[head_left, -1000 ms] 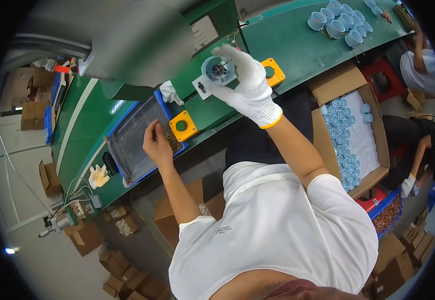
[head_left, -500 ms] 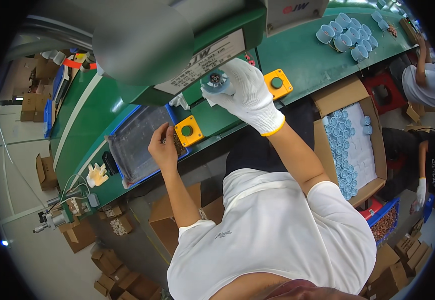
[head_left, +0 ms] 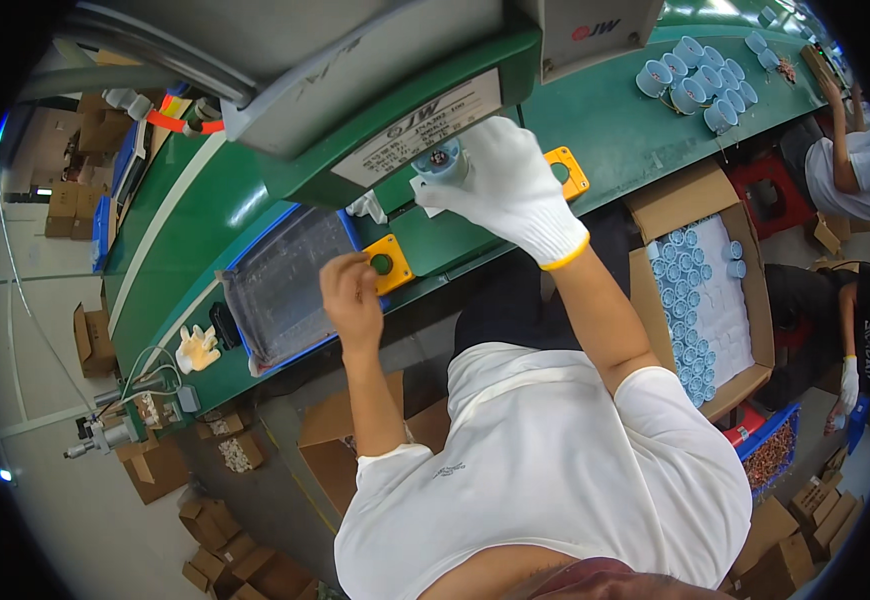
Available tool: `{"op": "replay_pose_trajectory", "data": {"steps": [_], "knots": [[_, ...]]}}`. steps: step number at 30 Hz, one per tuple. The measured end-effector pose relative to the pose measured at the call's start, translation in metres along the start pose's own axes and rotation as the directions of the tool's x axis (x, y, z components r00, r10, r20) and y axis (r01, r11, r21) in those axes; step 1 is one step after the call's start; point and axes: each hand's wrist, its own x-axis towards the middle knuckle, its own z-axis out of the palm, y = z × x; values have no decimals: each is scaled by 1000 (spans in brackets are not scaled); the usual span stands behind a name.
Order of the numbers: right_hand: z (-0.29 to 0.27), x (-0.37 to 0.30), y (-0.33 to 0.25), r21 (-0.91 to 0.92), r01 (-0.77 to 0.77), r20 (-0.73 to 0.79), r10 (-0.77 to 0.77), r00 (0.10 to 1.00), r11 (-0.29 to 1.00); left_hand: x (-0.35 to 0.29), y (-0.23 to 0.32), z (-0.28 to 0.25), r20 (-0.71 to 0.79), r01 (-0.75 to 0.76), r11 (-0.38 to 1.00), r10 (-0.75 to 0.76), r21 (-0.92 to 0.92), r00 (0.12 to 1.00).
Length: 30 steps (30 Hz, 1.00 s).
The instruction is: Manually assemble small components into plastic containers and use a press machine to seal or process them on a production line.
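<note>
My right hand [head_left: 507, 188], in a white knit glove with a yellow cuff, is closed around a light blue round plastic cup [head_left: 439, 163] just under the edge of the green machine head [head_left: 395, 130]. Small dark and reddish parts show inside the cup's mouth. My bare left hand [head_left: 352, 290] is raised in front of the nearer yellow box with its round green push button [head_left: 388, 264]. Its fingers are curled together, and whatever they hold is hidden. A second yellow button box [head_left: 573, 176] is partly covered by my right hand.
A blue-rimmed grey tray [head_left: 290, 280] lies left on the green bench, beside an off-white glove [head_left: 197, 348]. Light blue cups [head_left: 688, 92] cluster at the far right. An open carton [head_left: 730, 330] of similar cups stands right of me. Co-workers' arms [head_left: 840, 130] show at the right.
My left hand has lifted away from the small parts beside the tray and moved right, in front of the button box. The machine head appears shifted slightly right; my right hand still holds the cup.
</note>
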Motion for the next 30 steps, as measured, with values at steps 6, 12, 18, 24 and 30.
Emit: {"op": "replay_pose_trajectory", "data": {"steps": [6, 12, 18, 24, 30], "knots": [[-16, -91, 108, -192, 187, -339, -244, 909, 963, -17, 0, 21, -16, -163, 965, 170, 206, 985], [-16, -87, 139, -44, 142, -261, -149, 954, 989, -10, 1, 17, -31, 16, 992, -12, 122, 999], [-13, -93, 153, 206, -72, -371, 146, 917, 976, 8, 13, 22, -9, 259, 950, -265, -174, 964], [-13, -92, 153, 249, -94, -310, 171, 935, 964, 28, 26, 37, 16, 179, 978, -179, -108, 984], [-12, -89, 151, 255, -79, -303, 157, 940, 964, 28, 23, 40, 7, 67, 997, -67, -33, 998]]}}
